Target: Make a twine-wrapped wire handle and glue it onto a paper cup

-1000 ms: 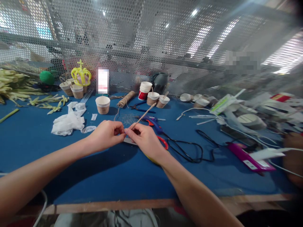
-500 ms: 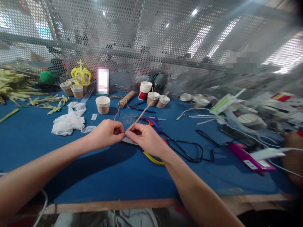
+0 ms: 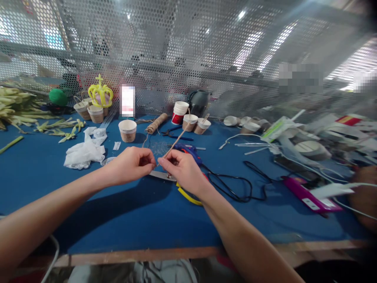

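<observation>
My left hand (image 3: 137,163) is closed in a pinch at the lower end of a thin tan stick. A strand of twine (image 3: 144,140) runs down from the twine roll (image 3: 157,123) and goes out of sight behind this hand. Close beside it, my right hand (image 3: 181,169) pinches the thin stick (image 3: 176,141), which slants up to the right and looks wrapped in twine. Only a small gap parts the fingertips of both hands. Scissors (image 3: 161,175) with yellow handles lie under my right hand, and a blue glue gun (image 3: 193,152) lies partly hidden behind it.
A paper cup (image 3: 127,131) wrapped in twine stands behind my left hand, near crumpled white material (image 3: 84,153). Farther back are pliers (image 3: 178,135), stacked cups (image 3: 180,112) and a yellow crown (image 3: 100,94). On the right lie a black cable (image 3: 232,188) and a purple power strip (image 3: 309,196).
My fingertips have drawn slightly apart, the right hand shifting a little to the right. More of the scissors' blade shows beneath the hands. The stick stays in my right hand.
</observation>
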### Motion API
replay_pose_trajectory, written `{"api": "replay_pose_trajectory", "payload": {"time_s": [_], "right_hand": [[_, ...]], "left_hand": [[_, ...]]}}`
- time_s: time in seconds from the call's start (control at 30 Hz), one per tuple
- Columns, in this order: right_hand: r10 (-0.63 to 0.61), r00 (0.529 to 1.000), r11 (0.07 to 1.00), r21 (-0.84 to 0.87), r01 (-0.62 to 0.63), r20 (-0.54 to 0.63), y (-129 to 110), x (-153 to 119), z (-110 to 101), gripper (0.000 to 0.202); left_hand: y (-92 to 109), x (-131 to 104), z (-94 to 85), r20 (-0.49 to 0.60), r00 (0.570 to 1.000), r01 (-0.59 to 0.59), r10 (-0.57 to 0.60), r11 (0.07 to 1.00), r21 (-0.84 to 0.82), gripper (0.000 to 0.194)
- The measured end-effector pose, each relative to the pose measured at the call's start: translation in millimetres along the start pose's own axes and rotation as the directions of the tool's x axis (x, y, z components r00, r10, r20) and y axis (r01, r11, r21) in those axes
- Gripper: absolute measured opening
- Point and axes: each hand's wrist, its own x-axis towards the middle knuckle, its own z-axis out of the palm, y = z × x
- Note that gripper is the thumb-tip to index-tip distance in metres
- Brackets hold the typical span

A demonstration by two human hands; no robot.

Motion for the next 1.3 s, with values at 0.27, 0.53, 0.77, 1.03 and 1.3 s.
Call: {"api": "replay_pose_trajectory", "payload": {"time_s": [0.27, 0.53, 0.77, 1.03, 1.3], "right_hand": [[0.003, 0.999, 1.000, 0.009, -0.003, -0.048, -3.7, 0.7, 3.7, 0.022], [-0.021, 0.997, 0.999, 0.037, 0.023, -0.068, -3.6, -0.3, 10.5, 0.022], [-0.027, 0.999, 0.987, 0.158, 0.021, 0.038, -4.8, -1.3, 8.8, 0.012], [-0.026, 1.000, 0.997, 0.075, 0.024, 0.018, -2.0, 0.5, 2.4, 0.017], [-0.044, 0.998, 0.999, -0.009, 0.044, -0.055, -1.7, 2.3, 0.5, 0.018]], "left_hand": [[4.8, -3.4, 0.8, -0.017, 1.000, -0.005, 0.006, 0.998, 0.060, 0.008], [4.4, -2.5, 4.4, -0.071, 0.997, 0.045, -0.039, 0.995, 0.093, 0.008], [2.6, -1.5, 3.6, -0.046, 0.998, 0.046, -0.045, 0.998, 0.030, 0.009], [2.5, 1.1, -4.1, 0.022, 1.000, 0.011, -0.011, 1.000, -0.012, 0.014], [6.5, -5.0, -3.4, -0.030, 1.000, 0.002, 0.001, 0.994, 0.105, 0.014]]}}
